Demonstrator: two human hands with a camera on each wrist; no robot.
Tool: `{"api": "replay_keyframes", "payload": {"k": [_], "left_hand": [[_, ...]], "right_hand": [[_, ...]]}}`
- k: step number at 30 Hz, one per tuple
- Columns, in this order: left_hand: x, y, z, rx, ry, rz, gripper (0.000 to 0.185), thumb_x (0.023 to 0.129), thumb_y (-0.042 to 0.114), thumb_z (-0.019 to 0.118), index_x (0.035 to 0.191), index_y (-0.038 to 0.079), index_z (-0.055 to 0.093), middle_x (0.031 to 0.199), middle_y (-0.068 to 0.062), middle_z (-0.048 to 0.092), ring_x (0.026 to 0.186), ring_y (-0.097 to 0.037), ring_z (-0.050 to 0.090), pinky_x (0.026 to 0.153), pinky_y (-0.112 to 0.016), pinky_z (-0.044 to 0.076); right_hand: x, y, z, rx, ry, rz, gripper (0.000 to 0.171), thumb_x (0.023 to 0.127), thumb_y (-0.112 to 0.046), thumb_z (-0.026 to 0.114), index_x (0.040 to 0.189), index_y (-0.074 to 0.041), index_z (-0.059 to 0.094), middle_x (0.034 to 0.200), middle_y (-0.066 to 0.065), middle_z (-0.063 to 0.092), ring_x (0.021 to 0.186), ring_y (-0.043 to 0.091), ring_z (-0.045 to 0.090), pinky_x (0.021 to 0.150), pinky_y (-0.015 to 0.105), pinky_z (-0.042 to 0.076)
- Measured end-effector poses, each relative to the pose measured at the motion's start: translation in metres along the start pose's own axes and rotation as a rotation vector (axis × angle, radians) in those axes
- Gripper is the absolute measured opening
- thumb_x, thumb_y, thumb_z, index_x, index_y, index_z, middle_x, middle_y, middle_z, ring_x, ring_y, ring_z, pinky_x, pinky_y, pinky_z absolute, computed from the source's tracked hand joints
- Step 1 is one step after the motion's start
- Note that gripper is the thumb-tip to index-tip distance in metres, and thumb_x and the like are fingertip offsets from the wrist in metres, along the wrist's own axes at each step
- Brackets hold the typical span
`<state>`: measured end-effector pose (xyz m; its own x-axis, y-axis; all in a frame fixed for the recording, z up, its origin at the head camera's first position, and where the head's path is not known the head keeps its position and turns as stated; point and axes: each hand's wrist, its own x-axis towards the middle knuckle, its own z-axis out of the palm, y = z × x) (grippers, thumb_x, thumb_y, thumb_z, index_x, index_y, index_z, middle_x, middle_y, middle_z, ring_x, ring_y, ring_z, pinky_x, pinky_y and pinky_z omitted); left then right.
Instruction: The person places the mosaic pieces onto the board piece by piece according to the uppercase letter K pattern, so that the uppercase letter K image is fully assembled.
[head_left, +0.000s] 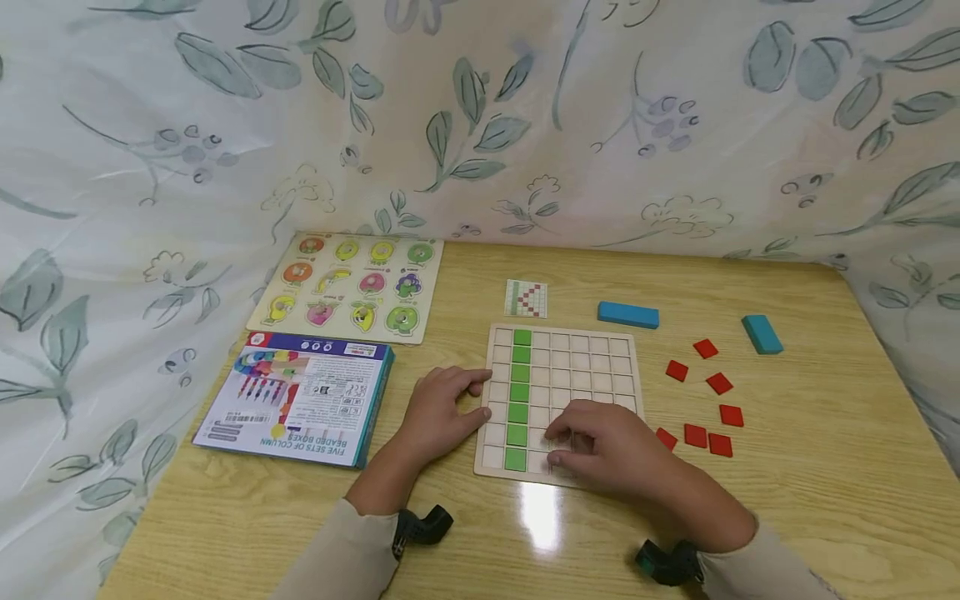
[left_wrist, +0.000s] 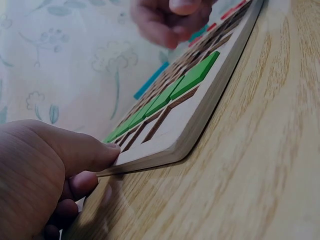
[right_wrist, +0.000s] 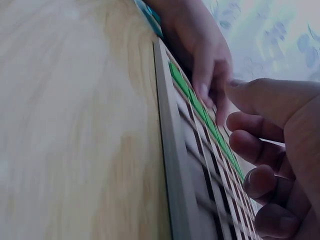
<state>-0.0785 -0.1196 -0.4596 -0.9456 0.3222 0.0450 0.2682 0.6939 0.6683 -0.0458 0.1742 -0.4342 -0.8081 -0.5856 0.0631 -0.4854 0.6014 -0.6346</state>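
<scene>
A light wooden grid board lies on the table, with several green square tiles filling its second column from the left. At the board's left edge, my left hand holds it with the thumb on the rim; the other fingers curl beside the edge, partly hidden. My right hand hovers over the lower right cells, fingers loosely bent and thumb apart. No tile shows between them in the right wrist view. Several red square tiles lie loose to the right of the board, one partly behind the right hand.
Behind the board lie a small pattern card and a blue block; another blue block is farther right. A fruit puzzle board and a printed box occupy the left. Patterned cloth hangs behind the table.
</scene>
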Motion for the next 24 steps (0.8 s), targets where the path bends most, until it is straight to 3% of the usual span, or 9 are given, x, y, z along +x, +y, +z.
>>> {"api": "replay_keyframes", "payload": {"k": [10, 24], "left_hand": [[-0.001, 0.002, 0.0, -0.012, 0.013, 0.005, 0.051, 0.09, 0.02, 0.083, 0.139, 0.016, 0.072, 0.099, 0.01, 0.064, 0.104, -0.021, 0.055, 0.096, -0.048, 0.041], [-0.001, -0.001, 0.002, -0.01, 0.024, 0.006, 0.05, 0.09, 0.02, 0.084, 0.139, 0.016, 0.072, 0.099, 0.011, 0.063, 0.102, -0.019, 0.054, 0.095, -0.046, 0.041]], "right_hand": [[-0.043, 0.032, -0.027, 0.029, 0.148, 0.038, 0.027, 0.087, -0.017, 0.09, 0.11, -0.025, 0.078, 0.09, -0.02, 0.061, 0.064, 0.0, 0.048, 0.058, 0.023, 0.044], [-0.096, 0.068, -0.064, -0.133, 0.235, 0.162, 0.04, 0.083, -0.01, 0.092, 0.117, -0.022, 0.076, 0.097, -0.011, 0.065, 0.068, 0.002, 0.048, 0.057, 0.024, 0.041]]}}
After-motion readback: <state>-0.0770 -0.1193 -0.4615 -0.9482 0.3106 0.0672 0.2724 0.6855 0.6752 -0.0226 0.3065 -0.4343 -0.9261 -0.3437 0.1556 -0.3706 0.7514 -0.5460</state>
